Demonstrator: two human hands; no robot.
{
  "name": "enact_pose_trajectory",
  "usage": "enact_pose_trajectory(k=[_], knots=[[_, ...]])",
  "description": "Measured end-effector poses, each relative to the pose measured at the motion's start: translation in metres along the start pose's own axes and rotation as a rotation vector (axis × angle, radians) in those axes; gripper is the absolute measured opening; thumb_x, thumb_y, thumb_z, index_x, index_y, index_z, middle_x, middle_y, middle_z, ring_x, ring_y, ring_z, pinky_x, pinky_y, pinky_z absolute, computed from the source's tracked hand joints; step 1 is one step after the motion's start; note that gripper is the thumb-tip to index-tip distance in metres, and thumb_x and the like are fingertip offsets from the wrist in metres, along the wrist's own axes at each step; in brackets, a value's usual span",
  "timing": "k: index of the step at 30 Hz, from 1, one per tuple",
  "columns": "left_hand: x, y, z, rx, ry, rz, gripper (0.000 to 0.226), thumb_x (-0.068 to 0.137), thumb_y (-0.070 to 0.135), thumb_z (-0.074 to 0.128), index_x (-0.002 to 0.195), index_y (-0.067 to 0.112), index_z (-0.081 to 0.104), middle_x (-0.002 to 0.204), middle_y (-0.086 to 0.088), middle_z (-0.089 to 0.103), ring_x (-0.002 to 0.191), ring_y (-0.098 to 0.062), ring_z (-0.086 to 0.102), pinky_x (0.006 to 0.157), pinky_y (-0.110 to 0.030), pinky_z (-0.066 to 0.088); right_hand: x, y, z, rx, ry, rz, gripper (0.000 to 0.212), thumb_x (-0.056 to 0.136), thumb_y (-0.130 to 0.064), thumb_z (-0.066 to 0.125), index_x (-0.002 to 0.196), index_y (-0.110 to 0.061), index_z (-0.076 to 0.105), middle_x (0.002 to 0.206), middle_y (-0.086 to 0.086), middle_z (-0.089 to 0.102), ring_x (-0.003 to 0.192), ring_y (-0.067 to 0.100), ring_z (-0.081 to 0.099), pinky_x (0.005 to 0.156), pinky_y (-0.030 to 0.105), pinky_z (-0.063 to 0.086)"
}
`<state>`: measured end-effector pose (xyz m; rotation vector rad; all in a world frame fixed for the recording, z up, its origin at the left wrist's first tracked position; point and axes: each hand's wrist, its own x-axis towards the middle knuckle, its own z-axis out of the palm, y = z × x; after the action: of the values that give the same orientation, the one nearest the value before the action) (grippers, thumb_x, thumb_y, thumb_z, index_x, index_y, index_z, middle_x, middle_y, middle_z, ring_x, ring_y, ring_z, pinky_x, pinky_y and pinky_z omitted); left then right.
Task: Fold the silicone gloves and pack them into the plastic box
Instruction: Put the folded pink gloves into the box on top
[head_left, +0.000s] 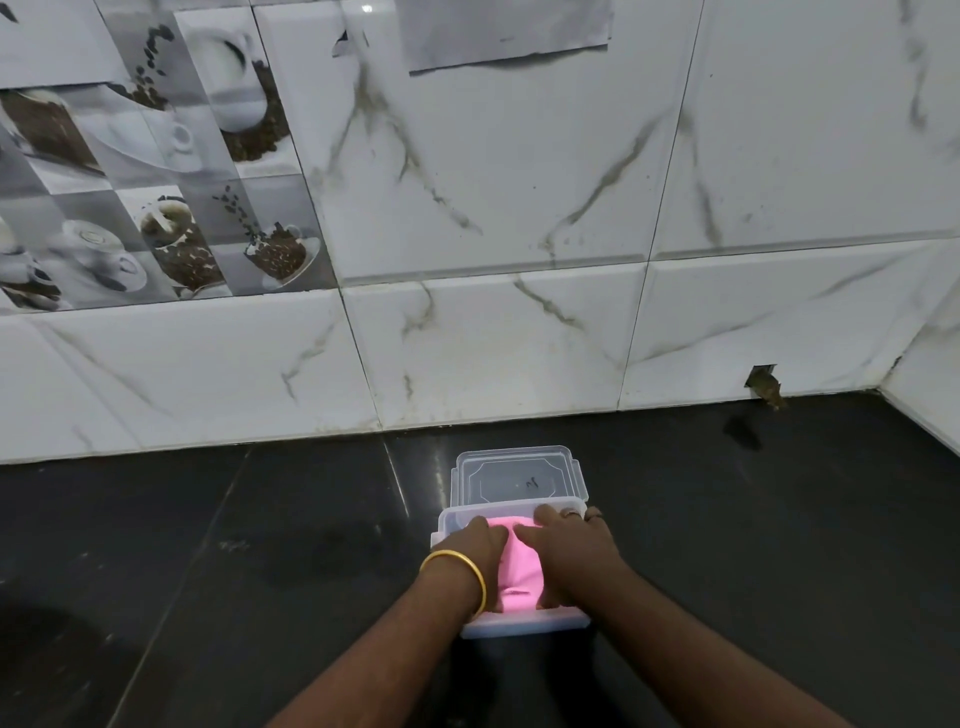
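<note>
Head view, left hand: the left hand (480, 545) lies palm down inside the plastic box (524, 623), fingers laid fairly flat and pressing on the pink silicone gloves (519, 569); I cannot make out any curl round them.
Head view, right hand: the right hand (574, 551) sits just beside the left one, also palm down over the box, its fingers spread and pressing on the pink material, the outer fingers reaching the box's far right rim.
Gloves: the folded pink bundle shows only in the gap between the two hands, inside the box and pressed down under both palms; how many gloves are in the bundle I cannot tell.
Box: clear, rectangular, resting on the dark countertop (208, 571) directly under both hands, its near wall just ahead of the wrists.
Lid: a clear lid (519, 475) lies flat on the counter just beyond the fingertips, touching or overlapping the box's far edge, between the hands and the wall.
Bangle: a gold bangle (457, 574) circles the left wrist.
Rings: rings (572, 514) show on the right hand's fingers.
Wall: white marbled tiles (519, 338) rise beyond the lid; up to the left of the hands are tiles printed with coffee cups and beans (171, 244).
Hole: a small broken gap (763, 382) in the tiling sits at counter level, well off to the right of the right hand.
</note>
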<state>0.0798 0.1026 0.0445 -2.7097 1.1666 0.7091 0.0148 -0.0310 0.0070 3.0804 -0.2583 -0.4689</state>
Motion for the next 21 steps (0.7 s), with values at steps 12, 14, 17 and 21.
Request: enact_pose_trajectory(k=[12, 14, 17, 21], knots=[[0.017, -0.024, -0.045, -0.164, -0.141, 0.048, 0.073, 0.076, 0.017, 0.08, 0.14, 0.012, 0.044, 0.135, -0.009, 0.056, 0.119, -0.028, 0.058, 0.095, -0.028, 0.047, 0.002, 0.023, -0.03, 0.421, 0.129, 0.092, 0.056, 0.077, -0.043, 0.074, 0.129, -0.038, 0.055, 0.133, -0.012, 0.057, 0.123, 0.012, 0.053, 0.106, 0.041, 0.038], [0.022, -0.036, -0.052, -0.328, -0.008, 0.031, 0.051, 0.081, 0.013, 0.072, 0.129, 0.01, 0.055, 0.121, -0.009, 0.066, 0.106, -0.027, 0.066, 0.082, -0.024, 0.051, 0.006, 0.036, -0.041, 0.644, 0.214, 0.165, 0.044, 0.08, -0.032, 0.074, 0.122, -0.03, 0.063, 0.122, -0.009, 0.065, 0.107, 0.01, 0.06, 0.096, 0.034, 0.049], [0.039, -0.051, -0.05, -0.726, 0.199, -0.044, 0.017, 0.085, 0.015, 0.067, 0.101, 0.009, 0.068, 0.083, -0.005, 0.069, 0.068, -0.02, 0.066, 0.057, -0.024, 0.053, 0.02, 0.054, -0.047, 0.867, 0.317, 0.244, 0.032, 0.08, -0.019, 0.075, 0.111, -0.015, 0.069, 0.098, -0.001, 0.069, 0.084, 0.01, 0.062, 0.077, 0.024, 0.052], [0.075, -0.068, -0.035, -1.142, 0.361, -0.254, 0.021, 0.086, 0.028, 0.068, 0.074, 0.012, 0.063, 0.058, -0.004, 0.056, 0.048, -0.017, 0.046, 0.048, -0.023, 0.039, 0.047, 0.069, -0.036, 1.072, 0.356, 0.407, 0.038, 0.08, -0.019, 0.076, 0.114, -0.009, 0.063, 0.096, 0.006, 0.067, 0.083, 0.016, 0.062, 0.079, 0.036, 0.055]])
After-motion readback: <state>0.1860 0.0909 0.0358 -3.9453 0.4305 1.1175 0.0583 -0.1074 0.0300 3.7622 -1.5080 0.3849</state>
